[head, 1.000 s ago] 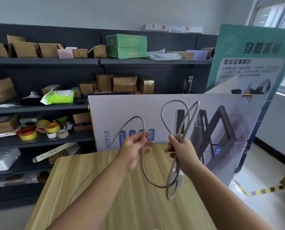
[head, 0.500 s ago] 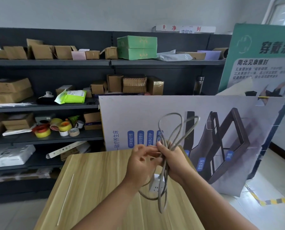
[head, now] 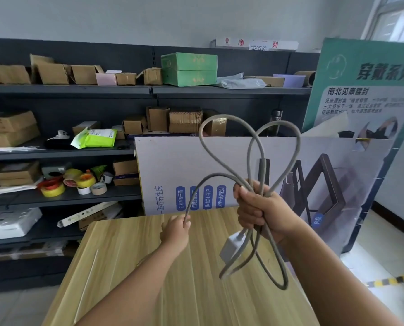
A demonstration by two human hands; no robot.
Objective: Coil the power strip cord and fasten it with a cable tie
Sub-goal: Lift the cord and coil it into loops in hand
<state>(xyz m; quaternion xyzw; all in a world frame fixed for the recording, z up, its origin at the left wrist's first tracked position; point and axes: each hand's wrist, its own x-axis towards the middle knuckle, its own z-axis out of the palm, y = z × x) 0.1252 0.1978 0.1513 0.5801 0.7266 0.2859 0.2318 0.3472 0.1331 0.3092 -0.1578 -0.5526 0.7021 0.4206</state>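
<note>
My right hand [head: 261, 209] is closed around a bundle of grey power strip cord [head: 250, 147], raised over the wooden table [head: 130, 267]. Two loops stand up above the fist and more loops hang below it. A white plug block [head: 230, 247] dangles just under that hand. My left hand [head: 176, 230] is lower and to the left, its fingers pinching the free run of cord that arcs up to the bundle. A thin white cable tie [head: 87, 284] lies on the table's left side.
Dark shelving [head: 67, 90] behind the table carries cardboard boxes, green boxes [head: 189, 69] and tape rolls [head: 74, 182]. A printed white board [head: 172, 175] leans at the table's far edge, a green poster [head: 360, 90] stands to the right. Floor with striped tape [head: 393, 280] lies right.
My hands were together at the bundle; now the left has slid down and left along the free cord. My right hand has lifted the coil, and its loops have spread wider.
</note>
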